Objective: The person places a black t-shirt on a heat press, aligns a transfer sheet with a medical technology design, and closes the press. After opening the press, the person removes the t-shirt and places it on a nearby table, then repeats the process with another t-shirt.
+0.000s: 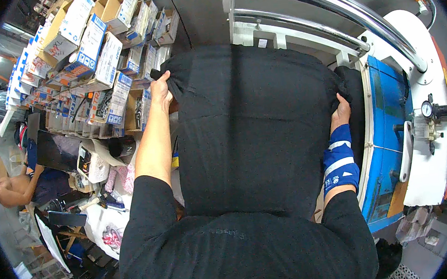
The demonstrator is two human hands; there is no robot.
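A wide piece of black cloth [254, 131] is stretched out in front of me, with a fold line running across it and a darker band down its middle. My left hand [161, 92] is closed on its far left corner, where the cloth bunches up. On the right side, my right hand [342, 109] grips the gathered edge of the same cloth. Both arms reach forward, and a blue sleeve with white stripes [338, 158] covers my right forearm. Whatever lies under the cloth is hidden.
Chrome rails [323, 3] on a white frame stand beyond the cloth. To the right is a blue cabinet [382, 125] beside a white panel with a pressure gauge [426, 109]. Stacked cardboard boxes [105, 59] fill the far left. Another person [17, 184] is at the left edge.
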